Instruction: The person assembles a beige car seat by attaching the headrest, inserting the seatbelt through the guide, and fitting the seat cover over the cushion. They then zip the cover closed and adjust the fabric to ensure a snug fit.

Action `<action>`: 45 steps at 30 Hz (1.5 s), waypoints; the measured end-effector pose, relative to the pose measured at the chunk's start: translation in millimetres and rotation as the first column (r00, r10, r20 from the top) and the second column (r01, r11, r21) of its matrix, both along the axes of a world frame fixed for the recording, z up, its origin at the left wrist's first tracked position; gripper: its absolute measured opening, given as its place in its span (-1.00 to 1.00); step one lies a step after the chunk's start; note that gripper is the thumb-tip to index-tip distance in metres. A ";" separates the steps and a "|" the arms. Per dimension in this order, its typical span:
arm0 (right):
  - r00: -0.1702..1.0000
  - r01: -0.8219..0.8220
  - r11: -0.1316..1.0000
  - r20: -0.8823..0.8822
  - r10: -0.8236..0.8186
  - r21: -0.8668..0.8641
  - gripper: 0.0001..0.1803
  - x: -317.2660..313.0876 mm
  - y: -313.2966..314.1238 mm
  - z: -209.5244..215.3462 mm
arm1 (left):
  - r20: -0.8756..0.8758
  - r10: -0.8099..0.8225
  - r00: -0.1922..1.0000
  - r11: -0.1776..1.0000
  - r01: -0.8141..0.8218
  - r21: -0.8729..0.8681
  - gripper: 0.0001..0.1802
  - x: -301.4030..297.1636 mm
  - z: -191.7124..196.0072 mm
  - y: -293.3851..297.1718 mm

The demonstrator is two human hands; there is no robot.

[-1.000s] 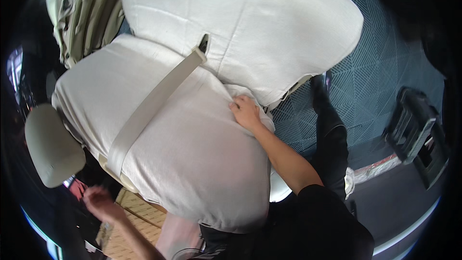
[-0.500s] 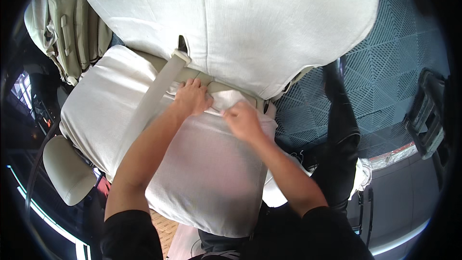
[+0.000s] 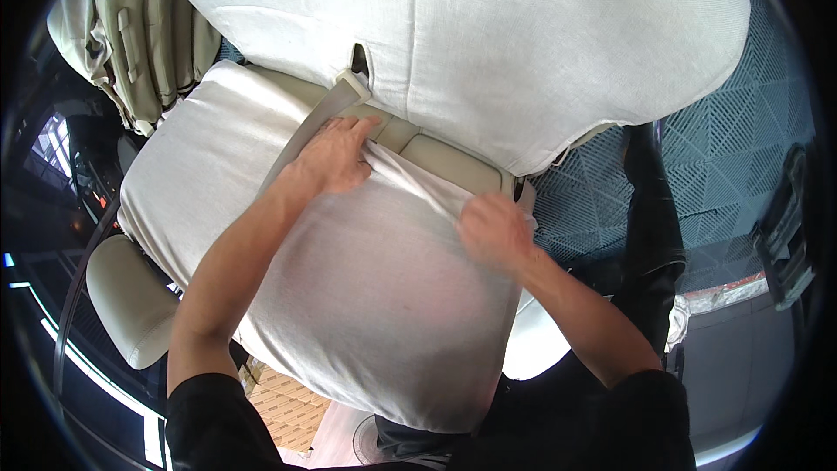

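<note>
A pale fabric seat cover lies over the seat cushion in front of me. My left hand is closed on the cover's rear edge beside the grey seat belt, its index finger reaching toward the backrest. My right hand, slightly blurred, grips the same edge farther right. Between the hands the edge runs in a tight fold. Behind it shows a strip of bare beige seat. A white fabric-covered backrest rises on the far side, with the belt coming from its slot.
Beige seat parts stand at the far left. A beige headrest is at the near left. Blue-grey textured floor tiles lie to the right, with a black frame on them. Brown patterned sheeting lies below the seat.
My right hand has moved right along the cover's edge, drawing the bunched cloth into a long fold and baring more beige seat. The left hand's fingers have drawn closer together. The view has shifted slightly.
</note>
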State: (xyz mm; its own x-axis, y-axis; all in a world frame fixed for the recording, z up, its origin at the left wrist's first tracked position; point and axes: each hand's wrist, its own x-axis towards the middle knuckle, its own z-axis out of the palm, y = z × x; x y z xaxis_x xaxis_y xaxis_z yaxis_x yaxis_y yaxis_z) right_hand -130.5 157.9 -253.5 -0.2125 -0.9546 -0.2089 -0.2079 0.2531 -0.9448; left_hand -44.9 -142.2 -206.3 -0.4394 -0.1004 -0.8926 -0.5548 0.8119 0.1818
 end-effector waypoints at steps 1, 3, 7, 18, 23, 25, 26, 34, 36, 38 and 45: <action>0.999 -0.051 0.995 -0.009 0.051 -0.087 -0.91 0.3 9.2 13.2 | 0.081 0.002 0.997 0.998 -0.007 0.059 -0.33 -4.6 3.4 -4.8; 0.997 -0.081 0.982 -0.022 0.078 -0.172 -0.92 -4.2 16.4 29.6 | -0.004 -0.137 0.991 0.982 0.136 0.133 -0.50 -6.0 16.4 -3.9; 0.998 -0.060 0.986 -0.036 0.055 -0.153 -0.93 -8.2 22.1 40.3 | -0.170 -0.242 0.955 0.943 0.273 0.190 -0.70 24.5 48.0 -8.6; 0.985 -0.127 0.988 0.129 0.115 0.089 -0.74 -5.2 9.3 49.8 | -0.216 -0.075 0.974 0.983 0.109 0.151 -0.82 34.4 109.6 -1.0; 0.970 -0.171 0.967 0.201 0.133 0.188 -0.71 -15.2 5.1 49.7 | -0.243 -0.026 0.970 0.987 0.064 0.147 -0.83 26.5 113.8 -0.9; 0.995 -0.050 0.972 0.091 0.029 0.231 -0.70 -20.8 14.5 35.0 | -0.257 -0.021 0.966 0.995 0.045 0.088 -0.83 20.2 109.6 -0.1; 0.999 0.013 0.970 0.037 -0.023 0.243 -0.70 -22.8 19.5 24.9 | -0.260 -0.021 0.965 0.998 0.036 0.056 -0.83 16.9 107.1 -1.5; 0.944 -0.159 0.784 0.326 -0.058 0.600 -0.59 -35.5 16.0 -0.2 | -0.212 -0.024 0.977 0.980 0.065 0.189 -0.64 0.6 38.6 53.9; 0.935 -0.049 0.775 0.301 -0.186 0.630 -0.61 -26.6 15.1 -3.0 | -0.048 0.015 0.999 0.963 -0.001 0.268 -0.46 9.4 15.5 72.3; 0.915 0.041 0.717 0.262 -0.306 0.696 -0.61 -15.7 18.6 -11.3 | 0.010 0.023 1.000 0.978 -0.024 0.207 -0.26 17.7 -14.9 82.3; 0.943 0.006 0.570 0.185 -0.277 0.821 -0.54 0.2 3.7 -62.7 | 0.365 -0.113 0.924 0.980 0.044 0.192 0.08 -1.3 -80.7 85.6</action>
